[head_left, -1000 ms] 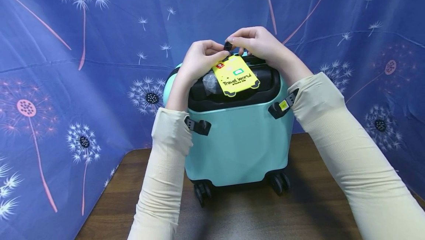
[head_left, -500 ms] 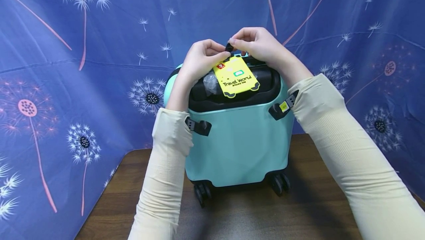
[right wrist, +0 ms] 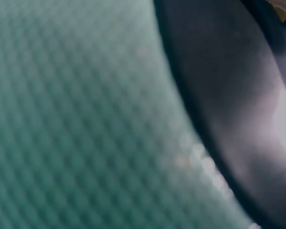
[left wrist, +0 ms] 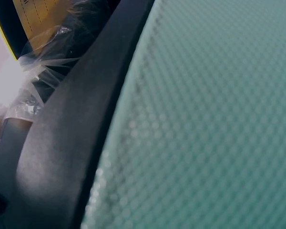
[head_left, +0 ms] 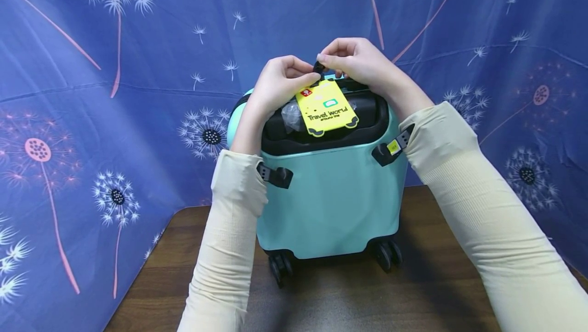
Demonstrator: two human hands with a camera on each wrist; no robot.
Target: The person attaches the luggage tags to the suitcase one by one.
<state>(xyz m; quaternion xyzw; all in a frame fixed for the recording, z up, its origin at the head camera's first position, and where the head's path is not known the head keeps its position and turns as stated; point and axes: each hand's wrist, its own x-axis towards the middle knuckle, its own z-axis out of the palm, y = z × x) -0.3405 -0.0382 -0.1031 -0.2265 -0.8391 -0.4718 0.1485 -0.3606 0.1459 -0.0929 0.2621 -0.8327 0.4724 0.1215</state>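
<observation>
A yellow luggage tag (head_left: 327,107) printed "Travel World" hangs over the black top of a turquoise suitcase (head_left: 331,199). My left hand (head_left: 280,81) pinches the tag's black strap (head_left: 319,67) just above the tag, between thumb and fingertips. From the other side my right hand (head_left: 356,58) pinches the strap's upper end with thumb and forefinger. How the strap runs behind the fingers is hidden. The left wrist view has the suitcase's textured shell (left wrist: 205,119), black trim and clear plastic wrap (left wrist: 43,76) close up. Mostly shell (right wrist: 76,119) and black trim fill the right wrist view.
The suitcase stands upright on its black wheels (head_left: 386,254) on a brown wooden table (head_left: 344,296). Right behind it hangs a blue dandelion-print cloth (head_left: 294,15). Crumpled clear plastic (head_left: 291,116) covers part of the black handle area beside the tag.
The strap and its pinched end have shifted slightly to the right, and the tag hangs a little lower and straighter. Both hands keep their hold, nearly still.
</observation>
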